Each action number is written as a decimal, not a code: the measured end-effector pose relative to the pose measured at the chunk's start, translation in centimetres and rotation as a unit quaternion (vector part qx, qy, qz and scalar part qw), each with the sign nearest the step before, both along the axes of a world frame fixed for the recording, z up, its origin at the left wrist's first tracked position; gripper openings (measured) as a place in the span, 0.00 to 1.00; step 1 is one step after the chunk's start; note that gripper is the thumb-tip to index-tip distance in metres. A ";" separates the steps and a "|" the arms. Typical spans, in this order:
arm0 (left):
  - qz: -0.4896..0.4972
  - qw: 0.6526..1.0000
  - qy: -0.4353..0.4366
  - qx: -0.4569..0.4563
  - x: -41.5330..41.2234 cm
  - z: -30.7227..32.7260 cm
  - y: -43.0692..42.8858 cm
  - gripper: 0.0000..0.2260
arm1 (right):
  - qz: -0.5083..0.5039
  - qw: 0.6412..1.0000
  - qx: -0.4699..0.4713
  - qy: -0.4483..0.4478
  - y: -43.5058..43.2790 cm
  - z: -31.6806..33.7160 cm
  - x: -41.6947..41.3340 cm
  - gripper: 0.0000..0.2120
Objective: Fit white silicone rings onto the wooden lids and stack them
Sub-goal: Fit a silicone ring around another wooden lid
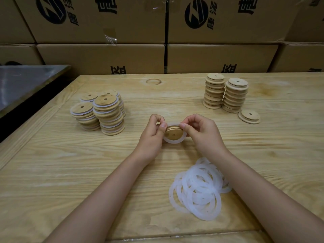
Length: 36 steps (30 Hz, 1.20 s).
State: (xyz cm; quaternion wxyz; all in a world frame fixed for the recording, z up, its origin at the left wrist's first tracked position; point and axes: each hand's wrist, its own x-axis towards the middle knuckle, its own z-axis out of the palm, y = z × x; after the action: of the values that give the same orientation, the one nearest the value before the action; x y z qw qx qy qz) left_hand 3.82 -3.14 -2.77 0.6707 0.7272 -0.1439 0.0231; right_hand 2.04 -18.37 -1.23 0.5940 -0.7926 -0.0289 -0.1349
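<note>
At your far left a dark metal top (26,81) sits beside the counter (70,163), and cardboard boxes (98,55) printed in black wall off the back. On the counter's left stand the ringed stacks (105,113): several uneven piles of wooden lids pressed close together, each lid with a small hole in the middle, many showing a white ring at the edge

Near the centre, your left hand (152,135) is raised just above the counter, its fingers (162,126) curled and pinching the left rim of the lid (173,133). The lid is tilted with its holed face towards you, held between both hands. A ring (172,141) loops round its lower edge on the near side; your thumbs hide how it sits at the top. Your right hand (201,134) mirrors the left, fingers (185,127) curled and clamped on the lid's right rim

Closer to you and a little right, the loose rings (199,188) lie in an overlapping heap flat on the counter, just beside your right forearm. Farther back on the right stand the bare stacks (226,92), two tidy columns of plain wood lids touching each other. A single lid (249,116) lies flat just beside the foot of the right column
</note>
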 end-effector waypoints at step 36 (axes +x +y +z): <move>-0.064 0.992 0.053 -0.095 -0.3 0.8 0.1 0.06 | 0.023 0.997 0.068 0.034 0.0 -0.1 0.4 0.07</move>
State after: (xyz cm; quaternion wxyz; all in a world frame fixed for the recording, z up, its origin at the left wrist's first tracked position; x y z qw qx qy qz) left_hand 3.50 -3.02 -2.01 0.7438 0.6495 -0.1515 -0.0453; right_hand 2.41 -18.35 -1.31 0.6498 -0.7539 -0.0180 -0.0955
